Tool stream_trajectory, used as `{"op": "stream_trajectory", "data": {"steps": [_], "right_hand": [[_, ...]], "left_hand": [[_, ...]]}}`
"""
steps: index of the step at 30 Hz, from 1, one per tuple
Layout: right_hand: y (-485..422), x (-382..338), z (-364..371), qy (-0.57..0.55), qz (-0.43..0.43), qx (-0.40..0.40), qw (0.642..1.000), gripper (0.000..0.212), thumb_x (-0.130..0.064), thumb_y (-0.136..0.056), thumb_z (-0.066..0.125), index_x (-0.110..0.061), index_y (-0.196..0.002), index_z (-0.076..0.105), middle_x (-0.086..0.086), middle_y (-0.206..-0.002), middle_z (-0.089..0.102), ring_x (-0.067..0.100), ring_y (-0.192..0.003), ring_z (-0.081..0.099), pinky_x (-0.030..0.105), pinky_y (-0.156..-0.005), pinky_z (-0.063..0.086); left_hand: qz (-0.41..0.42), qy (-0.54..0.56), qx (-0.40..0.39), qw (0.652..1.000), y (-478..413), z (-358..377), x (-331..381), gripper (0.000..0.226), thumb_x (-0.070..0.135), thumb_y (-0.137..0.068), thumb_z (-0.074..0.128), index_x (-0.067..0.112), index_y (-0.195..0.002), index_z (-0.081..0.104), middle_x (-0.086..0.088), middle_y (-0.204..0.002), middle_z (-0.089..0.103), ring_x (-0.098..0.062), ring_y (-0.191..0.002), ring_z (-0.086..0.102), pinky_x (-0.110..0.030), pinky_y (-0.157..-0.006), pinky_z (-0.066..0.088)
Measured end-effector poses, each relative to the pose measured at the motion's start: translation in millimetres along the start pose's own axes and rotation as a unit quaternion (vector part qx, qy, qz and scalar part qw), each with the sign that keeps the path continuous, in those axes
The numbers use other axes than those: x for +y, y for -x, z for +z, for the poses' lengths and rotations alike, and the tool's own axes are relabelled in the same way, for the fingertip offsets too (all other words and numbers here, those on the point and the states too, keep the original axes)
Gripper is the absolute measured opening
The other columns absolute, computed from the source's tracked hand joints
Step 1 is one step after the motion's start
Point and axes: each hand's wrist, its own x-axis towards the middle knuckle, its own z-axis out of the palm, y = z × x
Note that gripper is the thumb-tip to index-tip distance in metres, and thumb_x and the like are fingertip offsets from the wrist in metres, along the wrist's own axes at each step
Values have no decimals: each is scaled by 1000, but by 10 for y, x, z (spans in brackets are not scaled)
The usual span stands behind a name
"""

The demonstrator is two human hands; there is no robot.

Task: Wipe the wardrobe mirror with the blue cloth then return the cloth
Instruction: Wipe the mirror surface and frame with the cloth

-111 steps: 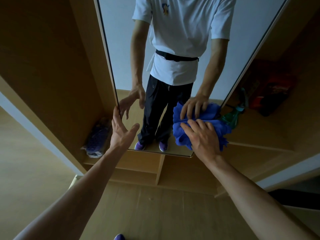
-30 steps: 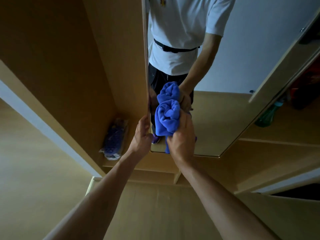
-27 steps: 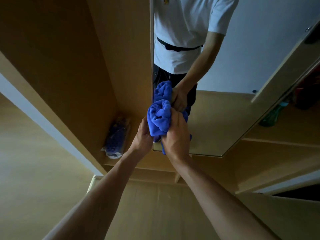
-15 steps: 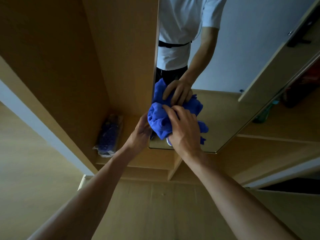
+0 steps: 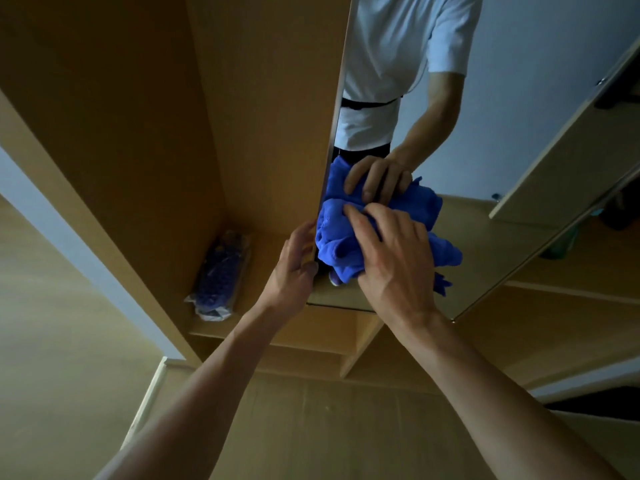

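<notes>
While pressing the blue cloth (image 5: 334, 237) to the mirror (image 5: 485, 244) under the near-flat right hand (image 5: 391, 261), judged it soft, light, best bunched whole; curled the left hand (image 5: 292, 275) round the mirror's edge alongside.

Dim, warm-toned light — wide-angle bending at the edges, slightly soft.

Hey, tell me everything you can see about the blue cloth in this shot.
The blue cloth is bright blue and looks soft and fleecy, bunched into loose folds rather than spread flat. The right hand presses it against the lower part of the mirror, near the left edge, fingers lying over it. Folds stick out left and right of the hand. Its reflection shows just above in the glass.
</notes>
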Motion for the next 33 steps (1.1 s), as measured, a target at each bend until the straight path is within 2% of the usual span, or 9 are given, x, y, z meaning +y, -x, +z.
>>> {"op": "stream_trajectory", "data": {"steps": [5,8,12,18,22,24,27,31,33], "right_hand": [[59,-17,101,22,-9,35,999,54,-19,-84,63,-14,-137,56,8,-121,61,29,-99,57,43,-84,43],[57,-35,130,24,-12,52,998,54,-19,-83,46,-14,-136,56,7,-118,60,29,-97,55,43,-83,41],[80,-21,205,60,-27,77,995,54,-18,-79,61,-15,-133,56,6,-115,60,29,-96,54,42,-83,38],[56,3,261,114,-53,109,986,53,-20,-72,47,-13,-124,58,12,-119,60,36,-101,55,47,-81,39],[76,24,340,128,-69,157,977,47,-13,-72,56,-13,-119,60,10,-110,61,34,-93,54,42,-74,33],[92,21,377,137,-79,171,972,44,-13,-74,60,-14,-118,61,8,-107,61,34,-91,54,39,-72,26],[83,7,383,146,-84,183,969,38,-12,-75,61,-14,-113,60,7,-105,61,34,-89,54,38,-71,24],[43,45,352,152,-95,169,969,37,-13,-75,59,-16,-113,58,6,-106,59,32,-90,54,38,-71,27],[-9,86,314,139,-101,155,973,37,-13,-76,58,-20,-113,57,3,-104,58,29,-87,53,37,-71,28]], "left_hand": [[61,17,32,997,-44,42,-129,50,-1,-102,45,32,-139,49,2,-138,57,-6,-123,58,-34,-103,47],[82,35,45,995,-84,73,-227,41,7,-105,46,32,-138,52,0,-135,60,-10,-119,61,-36,-101,49],[122,41,44,991,-143,92,-357,37,12,-106,45,32,-136,54,1,-131,63,-12,-114,64,-38,-99,51],[186,41,62,980,-260,131,-519,33,24,-87,48,25,-119,58,12,-96,62,-4,-83,56,-23,-77,45],[229,42,49,971,-323,166,-621,45,14,-92,48,22,-136,54,-2,-97,56,-6,-78,52,-18,-60,46],[249,35,50,966,-347,188,-672,45,8,-100,47,24,-142,51,-3,-91,51,-11,-78,49,-27,-65,45],[268,22,57,961,-379,198,-699,48,11,-103,47,29,-148,46,6,-88,52,-4,-80,52,-30,-81,41],[267,13,57,962,-384,171,-693,52,32,-91,48,39,-143,47,5,-93,61,-21,-100,64,-46,-95,52],[269,19,53,962,-413,157,-708,50,38,-87,49,47,-136,49,8,-96,64,-22,-107,65,-51,-103,51]]}}
